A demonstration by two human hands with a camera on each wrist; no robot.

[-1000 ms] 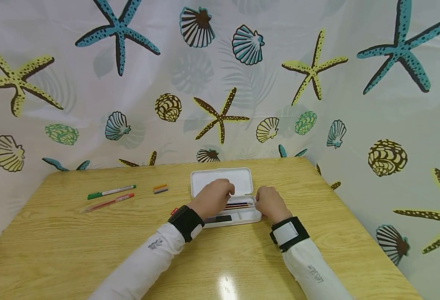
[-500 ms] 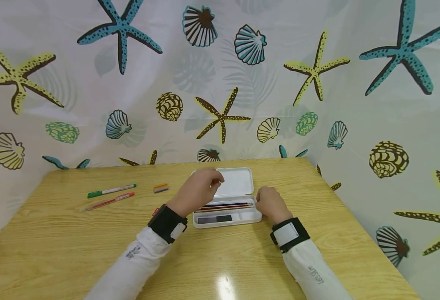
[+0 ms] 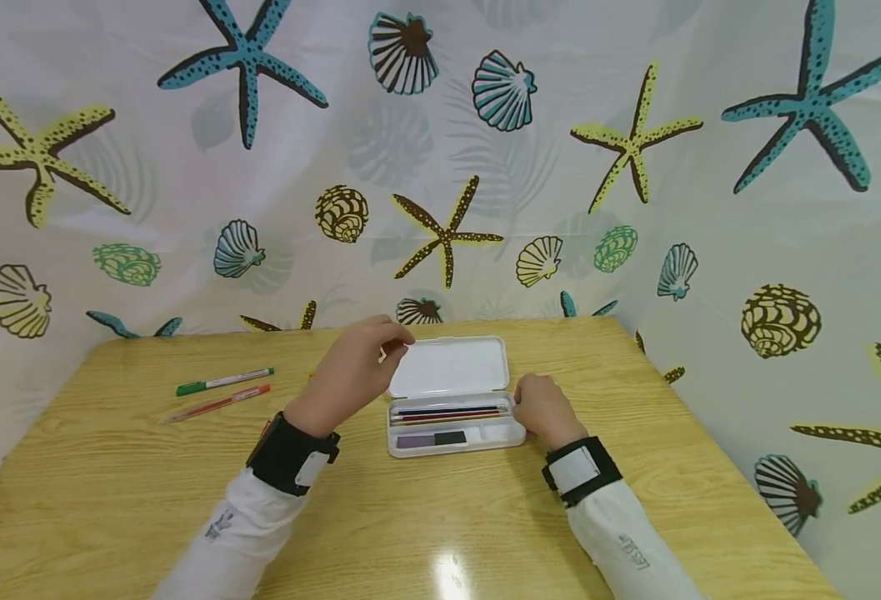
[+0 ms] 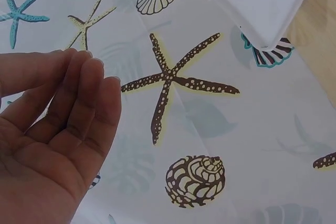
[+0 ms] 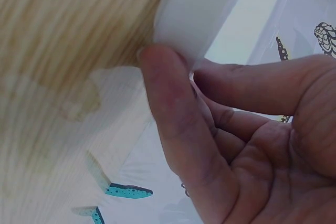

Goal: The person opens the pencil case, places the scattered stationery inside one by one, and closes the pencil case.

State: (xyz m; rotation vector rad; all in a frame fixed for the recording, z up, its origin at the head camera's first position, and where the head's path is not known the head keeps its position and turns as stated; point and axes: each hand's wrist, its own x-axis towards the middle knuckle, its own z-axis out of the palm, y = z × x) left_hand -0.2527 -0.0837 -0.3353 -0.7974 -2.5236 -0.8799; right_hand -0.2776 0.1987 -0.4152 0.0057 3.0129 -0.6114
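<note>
A white pencil case (image 3: 449,367) lies with its lid folded back on the table. Its long compartment holds several pencils (image 3: 451,413); the front one holds a purple-and-black block (image 3: 431,439). My right hand (image 3: 547,408) pinches the case's right end, and the right wrist view has thumb and finger at the white wall (image 5: 194,14). To the left of the lid, my left hand (image 3: 353,371) is raised above the table, fingers loosely bent and thumb near the fingertips. Nothing shows between its fingers (image 4: 86,93).
On the table's left side lie a green-capped pen (image 3: 224,382) and a red pen (image 3: 218,403). A small orange piece (image 3: 311,377) is mostly hidden behind my left hand. Behind the table (image 3: 440,508) hangs a cloth (image 3: 297,125) printed with starfish and shells.
My left hand has moved left and away from over the pencil case, uncovering its contents and covering most of the small orange-and-grey piece. The right hand has stayed at the case's right end.
</note>
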